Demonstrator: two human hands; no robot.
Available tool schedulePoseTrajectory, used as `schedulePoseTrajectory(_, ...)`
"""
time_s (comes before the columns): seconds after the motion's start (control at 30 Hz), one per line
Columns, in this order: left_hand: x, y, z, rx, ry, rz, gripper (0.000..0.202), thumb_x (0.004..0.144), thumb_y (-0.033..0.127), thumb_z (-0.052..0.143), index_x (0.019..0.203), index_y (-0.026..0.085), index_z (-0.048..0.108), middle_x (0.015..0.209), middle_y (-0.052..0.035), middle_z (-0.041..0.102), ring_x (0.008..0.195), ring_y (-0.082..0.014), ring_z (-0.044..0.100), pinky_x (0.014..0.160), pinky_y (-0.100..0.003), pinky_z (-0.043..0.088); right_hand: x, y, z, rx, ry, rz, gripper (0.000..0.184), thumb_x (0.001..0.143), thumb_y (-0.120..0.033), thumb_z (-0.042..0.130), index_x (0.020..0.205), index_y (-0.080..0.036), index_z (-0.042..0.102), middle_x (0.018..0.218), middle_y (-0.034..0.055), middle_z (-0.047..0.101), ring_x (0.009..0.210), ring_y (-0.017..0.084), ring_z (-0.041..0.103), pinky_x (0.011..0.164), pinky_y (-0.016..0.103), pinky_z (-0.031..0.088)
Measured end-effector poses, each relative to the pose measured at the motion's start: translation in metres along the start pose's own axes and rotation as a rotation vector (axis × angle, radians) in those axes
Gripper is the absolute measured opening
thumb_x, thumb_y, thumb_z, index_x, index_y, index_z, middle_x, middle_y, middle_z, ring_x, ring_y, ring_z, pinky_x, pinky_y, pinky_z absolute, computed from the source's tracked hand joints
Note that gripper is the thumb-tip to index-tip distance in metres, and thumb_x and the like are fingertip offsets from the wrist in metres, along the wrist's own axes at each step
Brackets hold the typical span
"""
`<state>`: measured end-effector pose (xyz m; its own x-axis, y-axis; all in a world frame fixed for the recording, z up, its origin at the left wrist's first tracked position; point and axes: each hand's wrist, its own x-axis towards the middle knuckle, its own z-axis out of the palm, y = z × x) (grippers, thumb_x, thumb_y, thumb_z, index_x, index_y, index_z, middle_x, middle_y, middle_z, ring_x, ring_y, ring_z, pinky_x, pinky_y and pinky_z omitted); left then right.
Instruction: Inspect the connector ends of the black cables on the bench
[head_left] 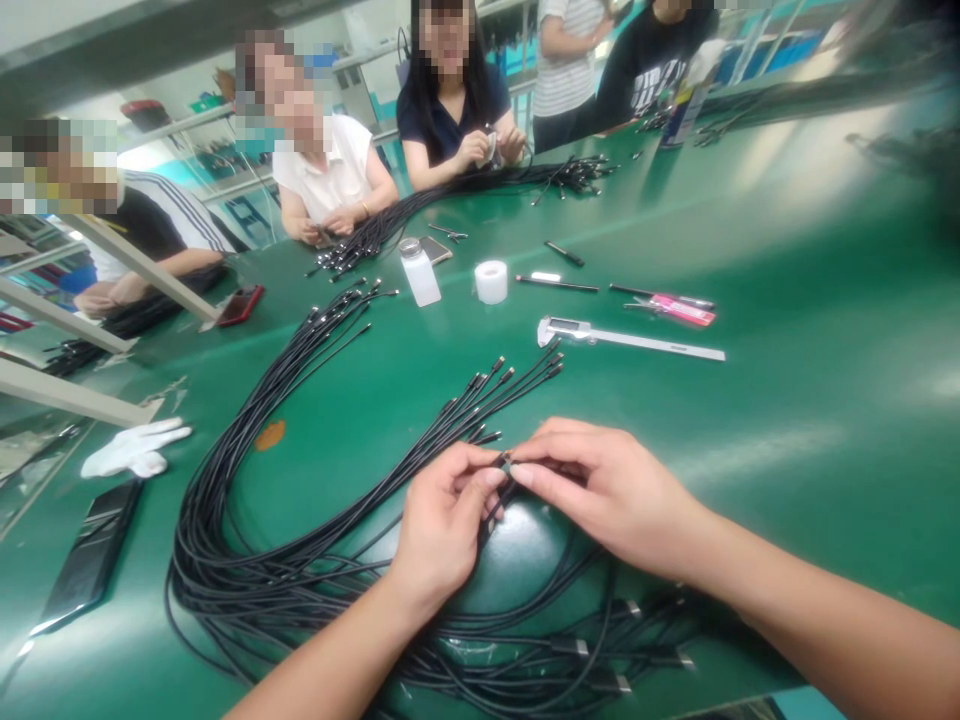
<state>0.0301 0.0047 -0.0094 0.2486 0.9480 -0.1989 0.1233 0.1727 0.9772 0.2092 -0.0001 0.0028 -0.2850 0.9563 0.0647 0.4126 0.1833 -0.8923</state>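
My left hand (448, 510) and my right hand (600, 485) meet above the green table, thumbs and forefingers pinched together. Between their fingertips is the end of a black cable, mostly hidden by the fingers. A thick bundle of black cables (217, 490) curves round on the left, beneath my left forearm. Some small metal-tipped plugs (499, 365) of the bundle point away just beyond my hands. Larger flat plugs (619, 683) lie nearer to me, below my right hand.
Beyond my hands lie a digital caliper (637, 341), a white tape roll (491, 283), a white bottle (420, 272) and pens. A white glove (135, 448) and a black phone (94, 550) lie left. Several people sit or stand across the table (787, 470), some handling another cable bundle (442, 190).
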Motion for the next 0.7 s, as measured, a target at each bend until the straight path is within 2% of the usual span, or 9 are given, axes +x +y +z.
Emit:
schedulePoseTrajectory(0.3,0.0002,-0.0038,-0.001,-0.036,0.001,0.0,0.02,0.085,0.035,0.062,0.086,0.015,0.06,0.063,0.0023,0.057,0.054,-0.008,0.054,0.052,-0.019,0.045,0.0006,-0.0007,-0.0023,-0.042,0.029,0.034,0.021,0.091,-0.03,0.056,0.09,-0.022,0.076,0.087,0.0024,0.069,0.08,0.012,0.063,0.074,0.025,0.049)
schedulePoseTrajectory(0.43,-0.0002,0.0,0.0015,-0.102,-0.002,-0.05,0.022,0.082,0.035,0.064,0.086,0.015,0.056,0.071,0.0008,0.062,0.05,-0.0071,0.054,0.049,-0.02,0.045,0.0013,-0.0002,-0.0044,-0.039,0.041,0.048,0.021,0.09,-0.031,0.057,0.093,-0.024,0.076,0.086,0.002,0.07,0.079,0.012,0.064,0.072,0.024,0.049)
schedulePoseTrajectory(0.7,-0.0017,0.0047,0.0038,-0.095,-0.042,-0.078,0.024,0.084,0.035,0.063,0.085,0.013,0.056,0.067,0.0012,0.06,0.048,-0.0066,0.054,0.048,-0.019,0.045,0.0002,-0.002,-0.0055,-0.005,0.004,0.007,0.021,0.091,-0.029,0.056,0.095,-0.026,0.076,0.086,-0.0003,0.071,0.08,0.011,0.064,0.074,0.023,0.049)
